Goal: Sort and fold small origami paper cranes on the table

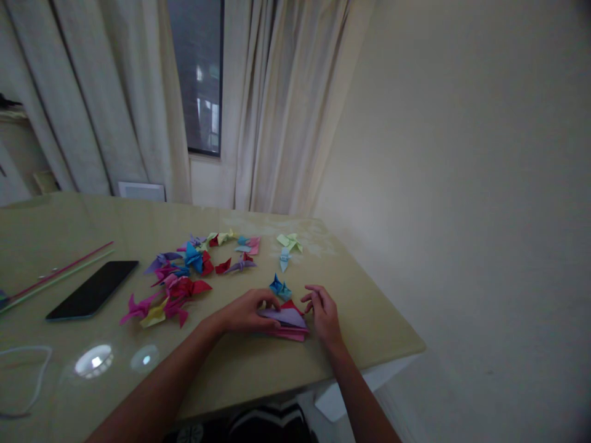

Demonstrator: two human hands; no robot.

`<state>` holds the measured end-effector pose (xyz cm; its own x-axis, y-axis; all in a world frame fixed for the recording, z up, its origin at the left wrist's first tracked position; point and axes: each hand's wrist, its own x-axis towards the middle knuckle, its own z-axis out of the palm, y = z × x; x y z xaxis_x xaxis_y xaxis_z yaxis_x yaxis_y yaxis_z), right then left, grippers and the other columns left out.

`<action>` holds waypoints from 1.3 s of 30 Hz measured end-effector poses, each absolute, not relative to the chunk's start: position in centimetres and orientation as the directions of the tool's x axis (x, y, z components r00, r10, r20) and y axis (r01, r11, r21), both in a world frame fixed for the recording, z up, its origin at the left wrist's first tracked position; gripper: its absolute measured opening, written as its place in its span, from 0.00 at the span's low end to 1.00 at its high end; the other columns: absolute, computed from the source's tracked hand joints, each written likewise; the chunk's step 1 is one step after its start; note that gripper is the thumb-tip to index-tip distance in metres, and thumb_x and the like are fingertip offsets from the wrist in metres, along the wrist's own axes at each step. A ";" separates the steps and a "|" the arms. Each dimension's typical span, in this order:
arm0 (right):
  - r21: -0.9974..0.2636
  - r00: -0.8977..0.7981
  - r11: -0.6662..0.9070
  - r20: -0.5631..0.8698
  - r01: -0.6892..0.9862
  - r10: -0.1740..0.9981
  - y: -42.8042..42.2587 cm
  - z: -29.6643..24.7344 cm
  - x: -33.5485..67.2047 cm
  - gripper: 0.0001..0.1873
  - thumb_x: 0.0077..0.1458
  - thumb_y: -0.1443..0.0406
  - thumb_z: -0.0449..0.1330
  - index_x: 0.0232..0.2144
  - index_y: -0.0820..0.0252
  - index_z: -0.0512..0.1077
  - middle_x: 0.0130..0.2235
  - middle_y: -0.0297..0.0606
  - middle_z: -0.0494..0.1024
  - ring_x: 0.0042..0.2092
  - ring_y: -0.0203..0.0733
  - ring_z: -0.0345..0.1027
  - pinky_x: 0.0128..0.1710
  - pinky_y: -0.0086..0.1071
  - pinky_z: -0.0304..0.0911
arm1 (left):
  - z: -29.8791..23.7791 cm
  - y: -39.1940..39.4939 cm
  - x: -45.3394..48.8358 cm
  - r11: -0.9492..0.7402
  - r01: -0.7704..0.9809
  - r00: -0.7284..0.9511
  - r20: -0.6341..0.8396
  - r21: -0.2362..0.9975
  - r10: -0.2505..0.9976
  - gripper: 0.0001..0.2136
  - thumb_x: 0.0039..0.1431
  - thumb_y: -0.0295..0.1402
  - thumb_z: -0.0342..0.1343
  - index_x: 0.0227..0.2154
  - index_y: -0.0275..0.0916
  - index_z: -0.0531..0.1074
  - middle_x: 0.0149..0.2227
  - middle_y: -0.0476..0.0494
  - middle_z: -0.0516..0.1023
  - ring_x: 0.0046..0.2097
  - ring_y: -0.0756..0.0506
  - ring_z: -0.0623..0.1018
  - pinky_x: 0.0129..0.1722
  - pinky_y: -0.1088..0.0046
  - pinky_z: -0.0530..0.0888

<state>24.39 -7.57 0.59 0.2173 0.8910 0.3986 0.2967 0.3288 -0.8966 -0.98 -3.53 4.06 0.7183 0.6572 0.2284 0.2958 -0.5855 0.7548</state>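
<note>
A small stack of coloured paper sheets (289,325), lilac on top with red and pink under it, lies near the table's front right. My left hand (247,311) rests on its left side with fingers curled, pinching the lilac top sheet. My right hand (323,314) sits at the stack's right edge, fingers bent and touching the paper. Just behind the stack stands a small blue folded paper figure (280,287).
Several folded paper figures (184,277) in pink, purple, red, blue and green are scattered across the glossy table (378,320). A black phone (95,289) and two thin sticks (60,274) lie at the left. Curtains and a window stand behind; a white wall is at the right.
</note>
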 end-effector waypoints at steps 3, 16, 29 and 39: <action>-0.891 0.191 0.328 0.398 0.314 0.897 -7.7 0.6 24.4 0.22 0.68 0.49 0.56 0.46 0.60 0.78 0.33 0.39 0.82 0.28 0.38 0.71 0.29 0.30 0.69 | 4.1 -3.6 -0.8 -0.596 0.272 0.743 0.229 0.755 0.629 0.19 0.57 0.52 0.66 0.42 0.43 0.83 0.39 0.45 0.77 0.37 0.47 0.74 0.37 0.73 0.70; -0.840 0.093 0.356 0.427 0.408 0.900 -8.0 1.4 24.0 0.19 0.67 0.51 0.58 0.41 0.58 0.81 0.42 0.43 0.85 0.42 0.45 0.77 0.40 0.32 0.70 | 3.5 -0.4 -7.8 -0.078 0.991 0.024 0.428 0.110 0.904 0.19 0.67 0.26 0.44 0.49 0.37 0.79 0.53 0.30 0.80 0.53 0.31 0.75 0.46 0.56 0.70; -0.755 -0.030 0.491 0.533 0.434 0.846 -6.5 3.0 23.2 0.16 0.66 0.59 0.62 0.53 0.56 0.78 0.46 0.41 0.81 0.39 0.40 0.74 0.38 0.31 0.70 | 3.0 -0.6 -3.6 -0.641 0.727 0.392 0.617 0.247 0.682 0.11 0.72 0.32 0.50 0.43 0.42 0.78 0.44 0.39 0.83 0.48 0.39 0.78 0.49 0.62 0.69; -0.720 -0.254 0.598 0.542 0.353 0.802 0.4 5.0 21.9 0.13 0.63 0.53 0.65 0.35 0.56 0.81 0.34 0.38 0.81 0.35 0.42 0.74 0.37 0.33 0.69 | 1.6 -1.3 -1.8 -0.652 0.708 0.378 0.634 0.271 0.675 0.16 0.73 0.32 0.49 0.59 0.43 0.73 0.53 0.38 0.82 0.54 0.40 0.78 0.54 0.62 0.71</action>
<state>21.94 0.44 4.96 -0.2535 0.8015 0.5415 0.3527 0.5979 -0.7198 -1.82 -1.35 1.55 0.3783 0.6746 0.6339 0.7080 -0.6520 0.2713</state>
